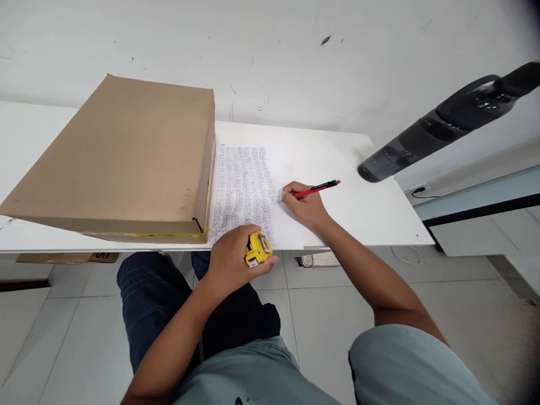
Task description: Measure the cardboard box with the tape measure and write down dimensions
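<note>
My left hand (232, 256) is closed around a yellow tape measure (259, 249) at the front edge of the white table, over the lower end of a written sheet. Between the fingers of my right hand (306, 205) is a red and black pen (317, 189), its back end pointing right. The pen's tip is hidden by my fingers, beside the right side of the writing. Dense rows of handwriting cover much of the paper sheet (244, 185), which lies flat against the side of a large cardboard box (126, 152).
The white table (350, 214) runs along a scuffed white wall (274, 62). A dark, partly see-through cylindrical device (439, 126) leans in from the right over the table's far corner. A flat piece of cardboard (67, 257) shows below the table at left.
</note>
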A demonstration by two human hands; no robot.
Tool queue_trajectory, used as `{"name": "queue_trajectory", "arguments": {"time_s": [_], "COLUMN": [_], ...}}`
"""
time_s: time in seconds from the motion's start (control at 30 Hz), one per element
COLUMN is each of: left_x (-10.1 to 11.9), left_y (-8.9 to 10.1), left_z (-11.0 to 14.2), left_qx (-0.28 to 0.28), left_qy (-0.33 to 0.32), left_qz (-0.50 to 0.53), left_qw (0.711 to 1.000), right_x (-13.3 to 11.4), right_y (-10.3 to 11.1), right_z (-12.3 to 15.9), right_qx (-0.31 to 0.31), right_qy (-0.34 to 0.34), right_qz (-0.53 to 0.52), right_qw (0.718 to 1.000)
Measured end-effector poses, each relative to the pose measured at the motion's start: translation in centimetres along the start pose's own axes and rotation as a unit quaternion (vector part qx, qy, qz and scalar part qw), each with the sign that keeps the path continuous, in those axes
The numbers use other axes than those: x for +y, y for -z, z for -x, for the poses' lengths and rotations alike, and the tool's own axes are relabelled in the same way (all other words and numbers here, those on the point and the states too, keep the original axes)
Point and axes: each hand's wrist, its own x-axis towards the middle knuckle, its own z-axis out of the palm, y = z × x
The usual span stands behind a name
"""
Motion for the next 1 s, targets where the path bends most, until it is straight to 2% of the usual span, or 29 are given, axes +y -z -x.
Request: {"name": "queue_trajectory", "arguments": {"time_s": [0.1, 0.4, 0.53, 0.7, 0.77, 0.83, 0.9, 1.0], "left_x": [0.0, 0.0, 0.0, 0.1, 0.0, -0.2, -0.3, -0.4], "left_y": [0.0, 0.1, 0.1, 0.0, 0.0, 0.0, 0.0, -0.2], "left_z": [0.0, -0.1, 0.0, 0.9, 1.2, 1.4, 1.7, 2.8], "left_qx": [0.001, -0.011, -0.015, -0.013, -0.007, -0.008, -0.018, -0.002], "left_qy": [0.004, 0.012, 0.020, 0.021, 0.032, 0.039, 0.023, -0.060], "left_qz": [0.002, 0.015, 0.008, 0.012, 0.007, 0.005, 0.013, 0.017], "left_qw": [1.000, 1.000, 1.000, 1.000, 0.999, 0.999, 0.999, 0.998], "right_x": [0.1, 0.5, 1.1, 1.4, 1.3, 1.3, 1.3, 1.5], "right_y": [0.1, 0.0, -0.2, -0.2, -0.4, -0.6, -1.1, -2.0], "right_z": [0.0, -0.1, -0.1, -0.2, -0.4, -0.5, -0.5, -0.8], "right_qx": [-0.015, -0.004, 0.032, 0.150, 0.156, 0.120, 0.099, 0.101], "right_qy": [0.003, 0.007, 0.006, 0.031, 0.065, 0.098, 0.108, 0.103], "right_qz": [-0.004, 0.005, 0.048, 0.067, 0.075, 0.086, 0.104, 0.124], "right_qw": [1.000, 1.000, 0.998, 0.986, 0.983, 0.984, 0.984, 0.982]}}
